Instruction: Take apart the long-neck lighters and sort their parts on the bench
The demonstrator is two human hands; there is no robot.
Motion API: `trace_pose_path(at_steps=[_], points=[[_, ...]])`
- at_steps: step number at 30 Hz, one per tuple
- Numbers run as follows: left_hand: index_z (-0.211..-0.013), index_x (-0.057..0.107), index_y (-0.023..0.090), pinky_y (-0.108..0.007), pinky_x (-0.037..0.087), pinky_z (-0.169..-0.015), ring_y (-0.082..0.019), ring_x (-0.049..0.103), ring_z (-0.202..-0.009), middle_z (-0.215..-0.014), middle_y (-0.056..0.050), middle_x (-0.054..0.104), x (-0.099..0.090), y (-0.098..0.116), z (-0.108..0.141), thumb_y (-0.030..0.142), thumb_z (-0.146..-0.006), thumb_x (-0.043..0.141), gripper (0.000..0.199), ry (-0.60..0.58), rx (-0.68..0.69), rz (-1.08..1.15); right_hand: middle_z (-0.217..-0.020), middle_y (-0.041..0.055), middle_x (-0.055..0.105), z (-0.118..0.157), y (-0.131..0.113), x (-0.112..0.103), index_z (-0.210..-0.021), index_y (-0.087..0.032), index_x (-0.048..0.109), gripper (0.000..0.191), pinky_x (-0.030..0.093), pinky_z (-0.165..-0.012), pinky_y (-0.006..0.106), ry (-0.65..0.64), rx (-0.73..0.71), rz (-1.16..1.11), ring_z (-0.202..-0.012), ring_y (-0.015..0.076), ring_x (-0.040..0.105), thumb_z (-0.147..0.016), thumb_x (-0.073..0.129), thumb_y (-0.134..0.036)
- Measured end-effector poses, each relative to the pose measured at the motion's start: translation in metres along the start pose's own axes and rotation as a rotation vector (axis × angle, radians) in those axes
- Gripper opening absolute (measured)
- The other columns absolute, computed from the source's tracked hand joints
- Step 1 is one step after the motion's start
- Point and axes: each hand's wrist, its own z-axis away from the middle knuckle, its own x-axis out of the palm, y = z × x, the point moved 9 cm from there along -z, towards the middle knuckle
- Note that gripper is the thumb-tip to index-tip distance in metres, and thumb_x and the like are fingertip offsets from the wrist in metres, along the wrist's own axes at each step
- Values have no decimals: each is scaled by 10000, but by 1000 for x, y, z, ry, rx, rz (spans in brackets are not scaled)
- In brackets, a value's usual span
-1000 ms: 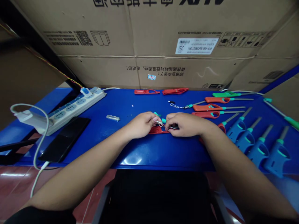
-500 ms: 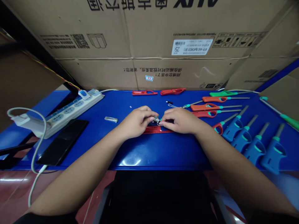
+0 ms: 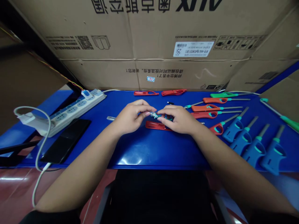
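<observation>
My left hand (image 3: 132,118) is closed, pinching one end of a small clear-and-white lighter part (image 3: 153,114) between thumb and fingertips. My right hand (image 3: 178,118) pinches the other end of this part, and a bit of teal shows under its fingers. Just below the hands a red lighter shell half (image 3: 156,125) lies on the blue table (image 3: 149,149), its right end partly covered by my right hand. A clear, narrow plastic piece (image 3: 111,118) pokes out to the left of my left hand, which hides the rest of it.
Two red shell pieces (image 3: 146,93) lie at the back by the cardboard (image 3: 130,74). Orange lighters (image 3: 203,107), blue lighters (image 3: 255,151) and a green lighter (image 3: 224,94) fill the right side. On the left are a power strip (image 3: 78,107) and a black phone (image 3: 66,141).
Both hands have lifted slightly away from the red shell half, bringing the small part with them; more of the shell shows. My left hand now covers part of the clear piece.
</observation>
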Motion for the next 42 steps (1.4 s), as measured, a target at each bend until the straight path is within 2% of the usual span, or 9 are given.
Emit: trace_pose_path(at_steps=[4, 12, 18, 23, 25, 28, 32, 37, 42], points=[[-1092, 747, 208, -311, 516, -841, -174, 649, -913, -981, -62, 678, 7, 3, 1, 176, -960, 522, 262, -22, 2, 6, -908, 46, 767, -1, -11, 2, -1005, -211, 767, 176, 487, -782, 306, 38, -50, -91, -813, 167, 679, -932, 610, -249], [-1073, 736, 204, -318, 503, -850, -177, 644, -920, -979, -62, 684, 12, 2, 2, 166, -963, 486, 276, -68, -45, 33, -811, 18, 775, -1, 5, 4, -875, -200, 772, 155, 507, -683, 271, -8, 152, -369, -690, 149, 681, -872, 632, -267], [-1019, 728, 159, -304, 492, -830, -178, 619, -868, -913, -70, 647, 9, 18, 14, 95, -946, 428, 315, -32, -85, -64, -726, 22, 717, -1, -30, -5, -752, -197, 732, 143, 465, -665, 264, 83, -70, -148, -658, 139, 629, -809, 607, -156], [-1015, 723, 178, -276, 502, -799, -159, 625, -855, -942, -69, 648, 14, 40, 62, 85, -949, 414, 330, -62, -128, 36, -691, 29, 659, -7, -32, -8, -686, -178, 677, 145, 428, -644, 267, 123, -102, -7, -644, 141, 574, -798, 589, -154], [-1039, 724, 188, -289, 507, -805, -165, 636, -866, -976, -74, 661, 4, 31, 86, 145, -972, 431, 304, 42, -239, 69, -716, 31, 668, -17, -27, 1, -713, -172, 692, 143, 427, -667, 269, 27, -61, 47, -665, 143, 580, -812, 590, -160], [-1044, 742, 192, -317, 524, -794, -178, 650, -816, -954, -75, 690, -19, -10, 125, 343, -968, 545, 259, 288, -511, 207, -840, 45, 724, -39, -24, 27, -835, -180, 758, 178, 426, -715, 277, -167, -36, 160, -759, 157, 621, -856, 582, -196], [-966, 742, 140, -273, 541, -672, -129, 611, -653, -788, -49, 677, -21, -61, 162, 540, -774, 775, 446, 549, -774, 799, -924, 52, 746, -75, -29, 62, -906, -214, 799, 202, 412, -687, 283, -259, -40, 238, -847, 185, 644, -861, 606, -250], [-971, 743, 135, -238, 553, -632, -103, 615, -627, -769, -35, 677, -19, -69, 172, 486, -634, 904, 513, 701, -795, 1068, -917, 66, 750, -112, -21, 90, -874, -221, 802, 158, 388, -623, 289, -291, -9, 275, -831, 204, 644, -840, 656, -270], [-1081, 744, 126, -287, 584, -715, -141, 677, -687, -827, -54, 712, -23, -60, 172, 521, -722, 830, 541, 689, -736, 785, -867, 64, 726, -119, -22, 95, -849, -198, 775, 154, 395, -627, 274, -253, 33, 245, -780, 179, 628, -834, 712, -338]])
